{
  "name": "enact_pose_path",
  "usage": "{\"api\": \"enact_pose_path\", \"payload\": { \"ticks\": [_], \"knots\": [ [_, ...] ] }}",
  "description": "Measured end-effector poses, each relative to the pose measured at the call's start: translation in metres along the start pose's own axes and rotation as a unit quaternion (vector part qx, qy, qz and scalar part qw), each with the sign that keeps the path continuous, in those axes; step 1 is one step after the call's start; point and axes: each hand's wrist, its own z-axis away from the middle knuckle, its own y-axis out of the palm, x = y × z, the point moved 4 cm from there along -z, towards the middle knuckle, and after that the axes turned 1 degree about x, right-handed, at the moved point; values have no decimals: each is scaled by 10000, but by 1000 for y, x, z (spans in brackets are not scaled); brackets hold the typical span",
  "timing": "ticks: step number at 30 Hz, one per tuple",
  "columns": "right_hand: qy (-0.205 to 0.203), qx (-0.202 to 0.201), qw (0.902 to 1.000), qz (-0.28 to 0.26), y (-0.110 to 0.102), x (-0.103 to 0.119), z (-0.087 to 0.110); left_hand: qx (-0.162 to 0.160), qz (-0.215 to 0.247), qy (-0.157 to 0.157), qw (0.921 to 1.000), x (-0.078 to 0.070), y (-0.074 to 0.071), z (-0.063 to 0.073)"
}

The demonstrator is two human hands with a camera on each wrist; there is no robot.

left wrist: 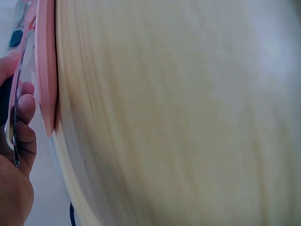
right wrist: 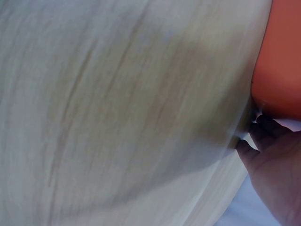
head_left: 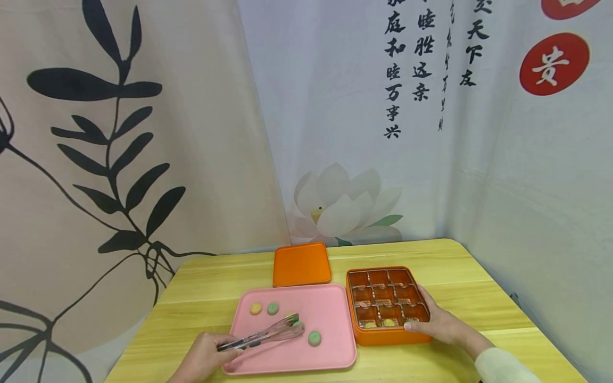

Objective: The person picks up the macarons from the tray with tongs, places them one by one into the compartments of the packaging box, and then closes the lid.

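Observation:
My left hand (head_left: 205, 353) grips a pair of tongs (head_left: 258, 339) with clear ends over a pink tray (head_left: 292, 363). Around the tong tips lie a green macaron-like piece and, just behind, a yellow one partly hidden by them. A green piece (head_left: 314, 338) sits to their right; a yellow piece (head_left: 256, 308) and another green piece (head_left: 273, 308) lie further back. My right hand (head_left: 445, 323) holds the near right corner of an orange box (head_left: 383, 336), thumb over the rim, fingers along its side. Yellow pieces (head_left: 389, 322) show in the box's front compartments.
An orange lid (head_left: 301, 264) lies flat behind the tray. Tray and box stand side by side on a wood-grain table (head_left: 215, 282). A printed curtain (head_left: 215, 133) hangs behind the table and along its right side.

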Motion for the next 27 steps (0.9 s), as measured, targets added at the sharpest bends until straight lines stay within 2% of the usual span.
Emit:
{"api": "enact_pose_path", "payload": {
  "ticks": [15,22,27],
  "knots": [
    [78,-60,9998,146,0,-1,-1,-88,16,125,9999,0,1,-2],
    [61,-56,9999,105,0,-2,-1,-116,55,1,9999,-1,1,-3],
    [53,-61,9999,73,0,-3,-1,-195,54,151,9997,-7,1,-7]
  ]
}}
